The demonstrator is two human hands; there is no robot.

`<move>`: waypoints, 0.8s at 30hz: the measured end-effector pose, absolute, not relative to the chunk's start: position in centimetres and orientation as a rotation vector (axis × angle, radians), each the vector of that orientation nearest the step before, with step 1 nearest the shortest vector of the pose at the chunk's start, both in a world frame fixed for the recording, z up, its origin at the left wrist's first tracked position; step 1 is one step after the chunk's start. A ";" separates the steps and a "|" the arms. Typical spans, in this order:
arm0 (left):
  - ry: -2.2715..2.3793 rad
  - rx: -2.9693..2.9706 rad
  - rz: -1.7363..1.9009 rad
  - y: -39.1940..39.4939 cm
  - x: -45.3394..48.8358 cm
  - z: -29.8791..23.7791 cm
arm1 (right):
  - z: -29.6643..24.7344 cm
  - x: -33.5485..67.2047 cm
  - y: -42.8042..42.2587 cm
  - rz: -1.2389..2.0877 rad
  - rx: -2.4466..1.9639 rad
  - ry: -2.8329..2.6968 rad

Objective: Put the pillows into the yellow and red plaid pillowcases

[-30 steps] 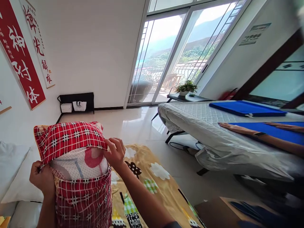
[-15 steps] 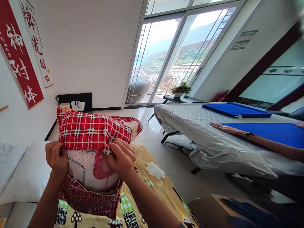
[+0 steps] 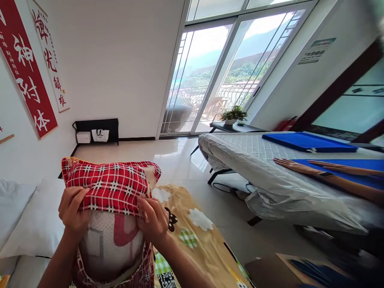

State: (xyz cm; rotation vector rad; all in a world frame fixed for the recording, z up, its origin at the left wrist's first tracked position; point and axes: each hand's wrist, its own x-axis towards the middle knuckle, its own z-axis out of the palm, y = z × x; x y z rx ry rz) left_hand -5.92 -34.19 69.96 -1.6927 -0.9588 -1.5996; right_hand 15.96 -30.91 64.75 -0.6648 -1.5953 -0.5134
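Observation:
A red plaid pillowcase (image 3: 109, 182) with white and black lines is partly over a white pillow (image 3: 102, 250) that has a pink and grey pattern. My left hand (image 3: 73, 210) is closed on the left side of the case's opening edge. On the right side of that edge, my right hand (image 3: 153, 220) pinches the cloth. Between my hands the pillow's face is bare, and the case's lower flap hangs open beneath it. Under the pillow lies a tan printed bedsheet (image 3: 192, 232) with white flowers and green checks.
White pillows (image 3: 37, 220) lie at the left. Across the floor stands a bed with a plastic-wrapped mattress (image 3: 237, 156). Another person's hands (image 3: 295, 165) rest flat on blue cloth there. A cardboard box (image 3: 270, 264) sits at the lower right, and a potted plant (image 3: 234, 114) by the glass door.
Both hands and the pillowcase have come lower, and the case has shifted a little left. The other person's second hand has moved further into view over the blue cloth.

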 end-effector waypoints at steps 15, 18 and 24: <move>-1.089 -2.114 -1.366 -39.0 -2.8 61.0 | 63.5 16.1 -33.6 -0.095 -0.727 -1.783; -1.064 -2.008 -1.417 -40.7 -1.7 59.6 | 63.1 15.6 -33.4 -0.094 -0.791 -1.766; -1.314 -2.299 -1.057 -39.7 -0.1 58.3 | 63.5 14.2 -33.0 -0.176 -0.735 -1.761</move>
